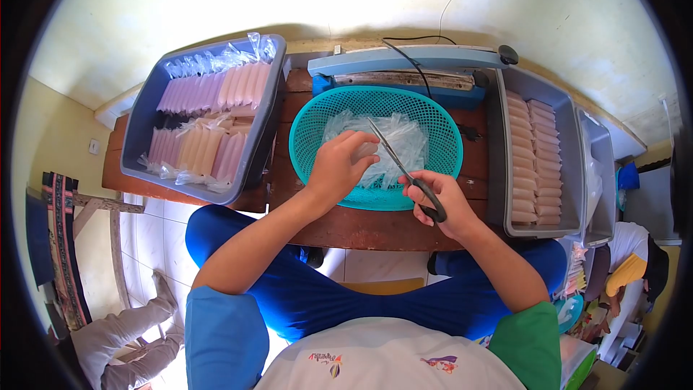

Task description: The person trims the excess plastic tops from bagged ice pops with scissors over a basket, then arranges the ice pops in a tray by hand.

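My right hand grips black-handled scissors, fingers in the loops. The blades point up and left, over a turquoise perforated basket. Inside the basket lies a heap of clear plastic strips. To the left of the blades, my left hand is above the basket with its fingers curled toward the thumb. Between them shows what looks like a clear plastic piece, partly hidden by the fingers.
A grey tub of filled pink and purple tubes stands left; another grey tub with stacked tubes stands right. Behind the basket sits a blue long-armed device with a black cable. Other people are at the lower left and far right.
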{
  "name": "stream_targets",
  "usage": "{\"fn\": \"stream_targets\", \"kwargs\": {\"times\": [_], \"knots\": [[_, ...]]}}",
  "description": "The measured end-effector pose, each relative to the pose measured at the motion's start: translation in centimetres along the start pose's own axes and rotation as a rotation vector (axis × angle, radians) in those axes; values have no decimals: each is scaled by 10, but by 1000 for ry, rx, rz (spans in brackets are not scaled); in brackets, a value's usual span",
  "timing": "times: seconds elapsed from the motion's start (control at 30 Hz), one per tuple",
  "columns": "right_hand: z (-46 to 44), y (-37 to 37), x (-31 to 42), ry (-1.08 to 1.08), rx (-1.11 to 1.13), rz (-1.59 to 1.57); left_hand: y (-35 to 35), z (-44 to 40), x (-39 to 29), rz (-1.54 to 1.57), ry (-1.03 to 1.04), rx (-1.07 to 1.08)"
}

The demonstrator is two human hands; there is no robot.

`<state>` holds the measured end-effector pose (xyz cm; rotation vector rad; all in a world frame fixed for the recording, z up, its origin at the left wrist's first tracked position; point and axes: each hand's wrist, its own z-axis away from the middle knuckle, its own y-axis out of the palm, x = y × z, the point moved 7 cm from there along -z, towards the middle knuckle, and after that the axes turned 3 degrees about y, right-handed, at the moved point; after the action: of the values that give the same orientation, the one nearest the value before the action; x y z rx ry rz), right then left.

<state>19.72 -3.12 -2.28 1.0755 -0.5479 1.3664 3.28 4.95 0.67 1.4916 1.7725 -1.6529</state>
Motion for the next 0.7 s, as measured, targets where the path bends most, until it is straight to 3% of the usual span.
{"fn": "stream_targets", "kwargs": {"times": [0.7], "knots": [[-3, -2, 1, -18, -43, 0, 0, -9, -4, -96, 155, -28]]}}
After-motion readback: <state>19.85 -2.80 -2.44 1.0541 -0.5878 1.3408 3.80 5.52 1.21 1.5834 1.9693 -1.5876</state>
